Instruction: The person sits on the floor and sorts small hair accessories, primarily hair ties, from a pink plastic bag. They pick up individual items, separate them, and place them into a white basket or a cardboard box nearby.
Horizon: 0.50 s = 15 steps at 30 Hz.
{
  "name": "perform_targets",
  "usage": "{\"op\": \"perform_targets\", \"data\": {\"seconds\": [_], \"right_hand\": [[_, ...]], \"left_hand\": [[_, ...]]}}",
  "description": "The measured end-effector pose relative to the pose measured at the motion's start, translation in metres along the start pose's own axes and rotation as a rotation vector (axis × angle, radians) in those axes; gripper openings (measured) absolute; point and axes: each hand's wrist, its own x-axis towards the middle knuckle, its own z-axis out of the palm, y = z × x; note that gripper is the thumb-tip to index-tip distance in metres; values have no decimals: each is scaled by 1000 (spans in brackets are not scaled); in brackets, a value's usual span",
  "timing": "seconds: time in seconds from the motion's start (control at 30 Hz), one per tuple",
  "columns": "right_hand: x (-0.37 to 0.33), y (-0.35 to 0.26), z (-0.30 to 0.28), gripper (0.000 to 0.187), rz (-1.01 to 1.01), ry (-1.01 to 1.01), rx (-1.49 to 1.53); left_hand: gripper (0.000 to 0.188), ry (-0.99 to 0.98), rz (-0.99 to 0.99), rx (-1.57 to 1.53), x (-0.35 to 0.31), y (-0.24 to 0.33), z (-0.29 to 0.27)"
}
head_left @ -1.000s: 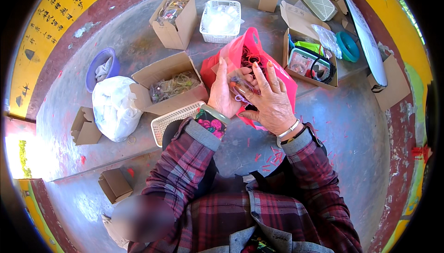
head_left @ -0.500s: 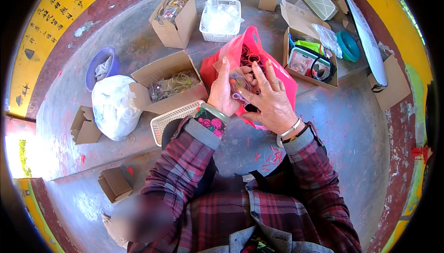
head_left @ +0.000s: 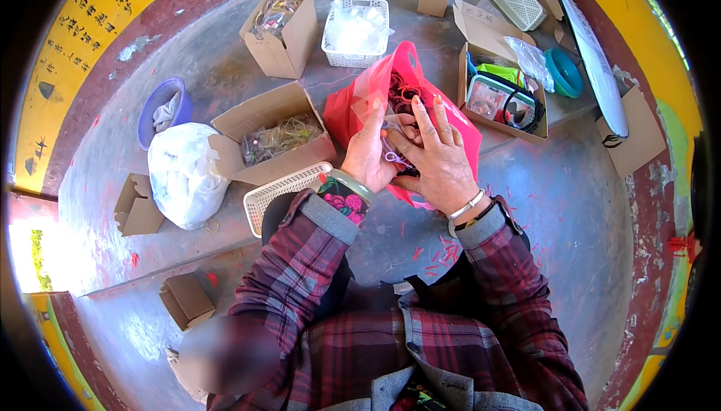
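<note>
- Fingers of the left hand [head_left: 364, 157] have been tipped toward the right hand [head_left: 443, 167], and the gap between the two has been narrowed since the earlier frames.
- Less of the clear film between the palms is shown now; by this, the small piece seems to be handled more closely, not put down.
- A lilac cord [head_left: 396, 159] and a small orange bit [head_left: 384, 133] are seen between the hands, above the near side of an open red bag [head_left: 347, 114].
- The left hand is held half curled beside the cord, its palm turned inward; whether the piece is gripped by it cannot be told.
- On the right hand, two fingers are stretched out, while the index and thumb are directed at the left palm; whether anything is pinched cannot be told.
- Dark red strands [head_left: 402, 94] are contained in the bag's mouth, just beyond the fingertips.
- To the left, a cardboard box [head_left: 297, 163] is filled with tangled, clear-looking pieces, and a cream basket [head_left: 282, 186] is placed just beside it.
- Red scraps [head_left: 449, 252] are scattered on the floor near the right wrist.
</note>
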Motion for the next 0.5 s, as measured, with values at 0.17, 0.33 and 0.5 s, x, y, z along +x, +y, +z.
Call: {"op": "perform_targets", "data": {"seconds": [0.17, 0.33, 0.5], "right_hand": [[-1, 1, -5, 47, -73, 138, 60], [-4, 2, 4, 20, -47, 292, 208], [-4, -3, 9, 15, 40, 263, 328]], "left_hand": [[55, 167, 118, -113, 0, 11, 5], [56, 144, 171, -172, 4, 8, 1], [56, 113, 132, -132, -1, 0, 5]]}}
